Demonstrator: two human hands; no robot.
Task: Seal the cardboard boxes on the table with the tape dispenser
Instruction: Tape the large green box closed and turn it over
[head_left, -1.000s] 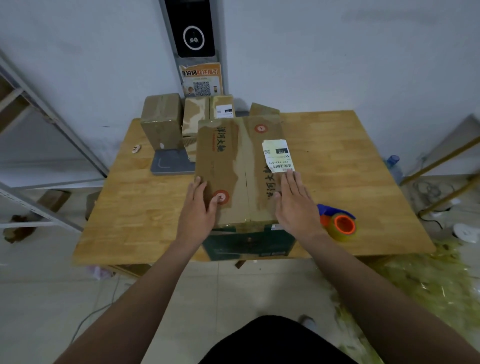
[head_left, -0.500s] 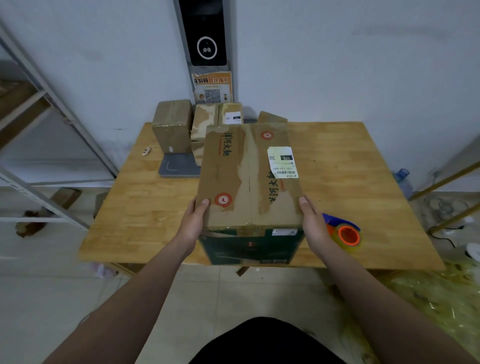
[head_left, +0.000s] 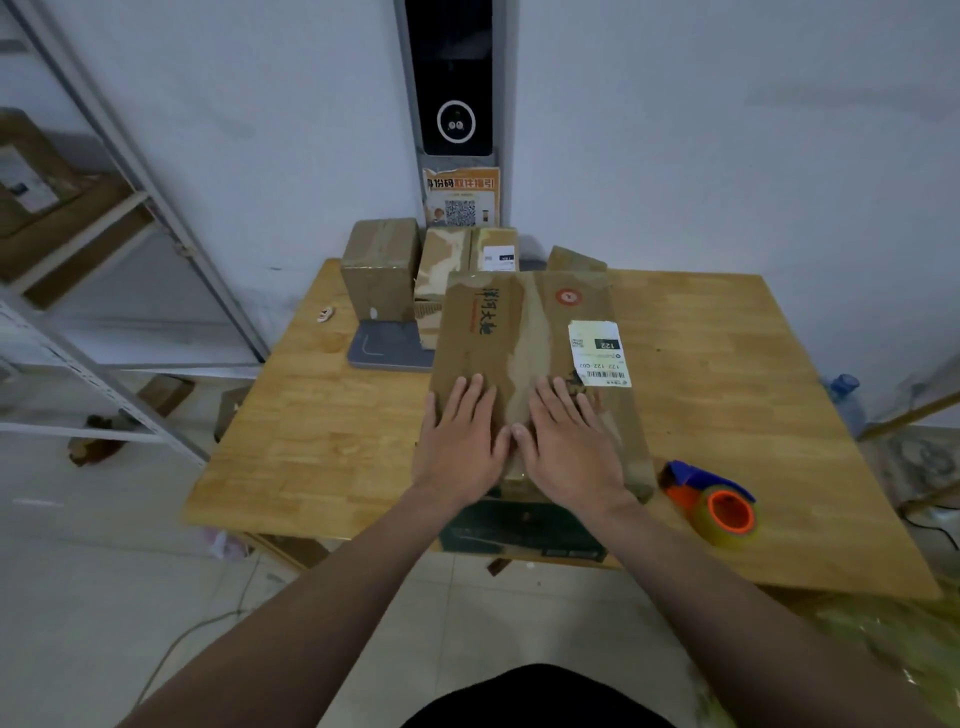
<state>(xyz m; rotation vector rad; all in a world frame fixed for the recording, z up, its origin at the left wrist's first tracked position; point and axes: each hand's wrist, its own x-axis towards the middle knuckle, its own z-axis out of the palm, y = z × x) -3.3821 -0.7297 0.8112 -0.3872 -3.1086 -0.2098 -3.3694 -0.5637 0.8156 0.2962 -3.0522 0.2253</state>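
A large cardboard box (head_left: 519, 332) with a white shipping label and old tape along its middle seam stands at the front of the wooden table (head_left: 332, 447). My left hand (head_left: 460, 447) and my right hand (head_left: 566, 447) lie flat side by side on the near end of its top flaps, fingers straight, thumbs almost touching over the seam. The tape dispenser (head_left: 711, 501), blue and orange with a clear roll, lies on the table just right of the box, apart from my right hand.
Three smaller cardboard boxes (head_left: 382, 270) stand at the back of the table by the wall, one on a grey scale (head_left: 384, 351). A metal shelf rack (head_left: 130, 291) stands to the left. A water bottle (head_left: 844, 395) is past the table's right edge.
My hands left the box's near side edges and now press flat on top of the flaps next to the seam. The box and dispenser stay in place.
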